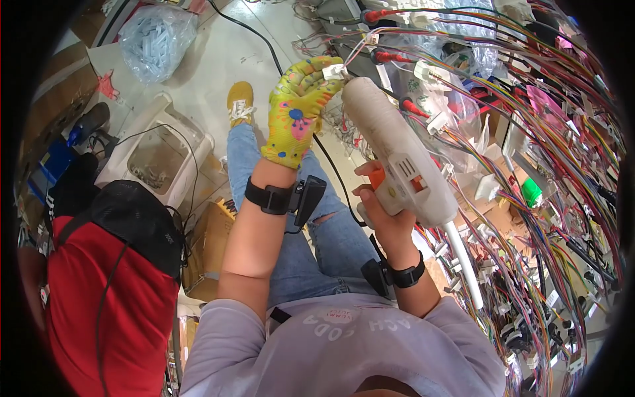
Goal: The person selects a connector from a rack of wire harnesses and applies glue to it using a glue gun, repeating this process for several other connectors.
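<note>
My left hand (297,109), in a yellow patterned glove, is closed on a small white wire connector (335,72). Thin wires (359,47) run from the connector toward the upper right. My bare right hand (390,221) is wrapped round the handle of a large off-white glue gun (397,149). Its front end points up at the connector, close beside the gloved fingertips; the tip itself is hard to make out. The orange trigger (376,178) shows at my fingers. Out of the gun's rear sticks a white glue stick (465,264).
Bundles of coloured wires (555,218) with connectors hang along the right side. Red-capped cable ends (397,57) lie near the gun. A beige plastic stool (119,162) and a clear bag of white pieces (159,43) are at left. A person in red (112,298) sits lower left. A black cable (264,40) crosses the floor.
</note>
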A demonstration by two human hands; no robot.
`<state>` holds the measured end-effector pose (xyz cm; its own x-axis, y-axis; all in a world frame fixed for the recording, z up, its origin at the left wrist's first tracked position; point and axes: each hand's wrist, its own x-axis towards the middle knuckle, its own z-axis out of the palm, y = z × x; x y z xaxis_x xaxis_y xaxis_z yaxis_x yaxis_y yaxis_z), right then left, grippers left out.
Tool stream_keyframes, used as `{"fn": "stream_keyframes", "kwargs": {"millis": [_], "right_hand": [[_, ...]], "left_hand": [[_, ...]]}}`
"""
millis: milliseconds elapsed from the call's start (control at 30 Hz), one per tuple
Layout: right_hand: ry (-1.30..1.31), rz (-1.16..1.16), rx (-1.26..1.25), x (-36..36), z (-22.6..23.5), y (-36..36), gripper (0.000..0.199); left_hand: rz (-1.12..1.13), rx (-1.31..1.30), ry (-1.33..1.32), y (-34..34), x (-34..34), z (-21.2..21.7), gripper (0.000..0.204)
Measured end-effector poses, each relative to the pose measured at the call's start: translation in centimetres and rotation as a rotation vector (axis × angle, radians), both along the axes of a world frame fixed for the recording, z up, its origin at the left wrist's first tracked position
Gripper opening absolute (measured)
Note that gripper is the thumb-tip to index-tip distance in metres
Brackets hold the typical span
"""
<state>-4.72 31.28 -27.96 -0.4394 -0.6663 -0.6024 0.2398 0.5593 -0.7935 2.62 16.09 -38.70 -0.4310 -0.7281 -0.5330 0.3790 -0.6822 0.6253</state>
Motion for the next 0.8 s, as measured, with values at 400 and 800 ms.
{"fn": "stream_keyframes", "kwargs": {"millis": [400, 800], "right_hand": [[0.007, 0.006, -0.022, -0.2, 0.1, -0.1, 0.047], [0.021, 0.037, 0.032, -0.3, 0.5, 0.1, 0.047]], "left_hand": [[0.003, -0.006, 0.056, 0.1, 0.3, -0.8, 0.034], [0.026, 0.028, 0.097, 0.3, 0.4, -1.2, 0.036]]}}
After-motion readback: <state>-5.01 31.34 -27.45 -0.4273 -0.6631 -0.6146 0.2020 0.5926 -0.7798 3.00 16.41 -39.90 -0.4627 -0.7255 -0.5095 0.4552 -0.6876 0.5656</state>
